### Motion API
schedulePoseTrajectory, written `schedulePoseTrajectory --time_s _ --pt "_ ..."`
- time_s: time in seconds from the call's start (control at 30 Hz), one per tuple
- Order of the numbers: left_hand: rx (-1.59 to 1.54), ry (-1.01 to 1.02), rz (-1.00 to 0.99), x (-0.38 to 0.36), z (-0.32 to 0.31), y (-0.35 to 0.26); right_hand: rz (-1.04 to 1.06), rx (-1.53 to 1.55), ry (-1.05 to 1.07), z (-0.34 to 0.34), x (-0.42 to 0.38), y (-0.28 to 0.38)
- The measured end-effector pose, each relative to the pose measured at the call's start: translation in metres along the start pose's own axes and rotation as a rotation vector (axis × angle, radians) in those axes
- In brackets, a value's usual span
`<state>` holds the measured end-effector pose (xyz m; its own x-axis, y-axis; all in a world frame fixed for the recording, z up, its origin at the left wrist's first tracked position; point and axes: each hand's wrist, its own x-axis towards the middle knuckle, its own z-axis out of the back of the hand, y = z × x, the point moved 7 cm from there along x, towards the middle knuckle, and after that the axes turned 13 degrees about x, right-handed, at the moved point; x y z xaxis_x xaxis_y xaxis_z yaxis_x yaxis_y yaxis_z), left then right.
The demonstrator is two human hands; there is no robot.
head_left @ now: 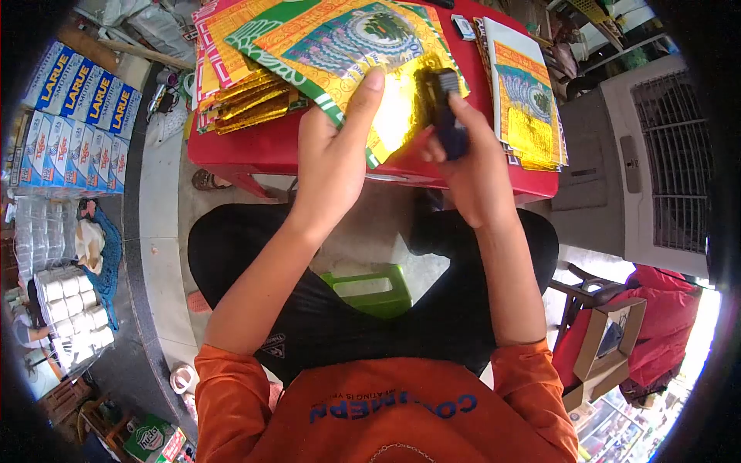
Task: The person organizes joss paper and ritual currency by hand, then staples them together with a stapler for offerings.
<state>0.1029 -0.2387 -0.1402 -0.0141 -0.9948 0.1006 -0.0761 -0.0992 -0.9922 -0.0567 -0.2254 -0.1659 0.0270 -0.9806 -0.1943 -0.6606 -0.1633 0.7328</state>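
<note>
My left hand [337, 150] is closed on a sheaf of joss paper [324, 46], printed yellow, orange and green, with a shiny gold foil patch at its near edge. The thumb presses on top, and the fingers are hidden underneath. My right hand [480, 166] grips a dark stapler [449, 116], held upright against the gold foil edge. Some blur there hides whether its jaws touch the paper. Beneath and left of the sheaf lies a pile of similar gold-edged papers [251, 108]. Another stack [529, 104] sits to the right of my right hand.
The papers rest on a red plastic table [247, 150] in front of my knees. Between my legs is a green plastic stool [394, 293]. Beer cartons [73, 100] are piled at left, and a grey air cooler [664, 162] stands at right. An opened cardboard box [614, 339] lies behind it.
</note>
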Motion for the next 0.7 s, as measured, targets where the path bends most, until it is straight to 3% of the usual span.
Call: schedulePoseTrajectory --time_s 0.07,0.13,0.2,0.23,0.27,0.33,0.37,0.4,0.47,0.5,0.67,0.7 --pt "0.070 -0.131 -0.239 0.000 0.005 -0.020 0.013 0.086 -0.097 0.015 0.000 0.014" --pt "0.199 -0.071 -0.226 0.004 0.008 -0.031 0.111 0.188 -0.149 0.036 0.006 0.031" --pt "0.865 -0.075 -0.727 0.000 -0.011 -0.063 0.204 0.279 -0.089 0.059 0.013 0.059" --pt "1.146 0.005 -0.751 0.000 -0.026 -0.064 0.284 0.276 -0.153 0.068 0.009 0.076" --pt "1.152 0.004 -0.756 0.002 -0.029 -0.064 0.360 0.275 -0.218 0.076 0.005 0.092" --pt "1.625 0.151 -0.877 0.001 -0.049 -0.041 0.468 0.286 -0.190 0.093 -0.001 0.123" --pt "1.740 0.127 -0.917 0.000 -0.053 -0.030 0.524 0.305 -0.195 0.101 -0.005 0.135" --pt "1.745 0.125 -0.923 0.000 -0.053 -0.015 0.560 0.288 -0.175 0.104 -0.010 0.143" --pt "1.470 0.165 -0.905 -0.002 -0.047 0.009 0.637 0.325 -0.255 0.115 -0.017 0.153" --pt "1.451 0.296 -0.720 -0.005 -0.043 0.021 0.640 0.332 -0.267 0.116 -0.019 0.153" --pt "1.409 0.411 -0.638 -0.018 -0.034 0.035 0.679 0.242 -0.275 0.107 -0.018 0.144" --pt "1.432 0.396 -0.632 -0.017 -0.031 0.035 0.837 -0.303 -0.316 0.095 -0.023 0.151"
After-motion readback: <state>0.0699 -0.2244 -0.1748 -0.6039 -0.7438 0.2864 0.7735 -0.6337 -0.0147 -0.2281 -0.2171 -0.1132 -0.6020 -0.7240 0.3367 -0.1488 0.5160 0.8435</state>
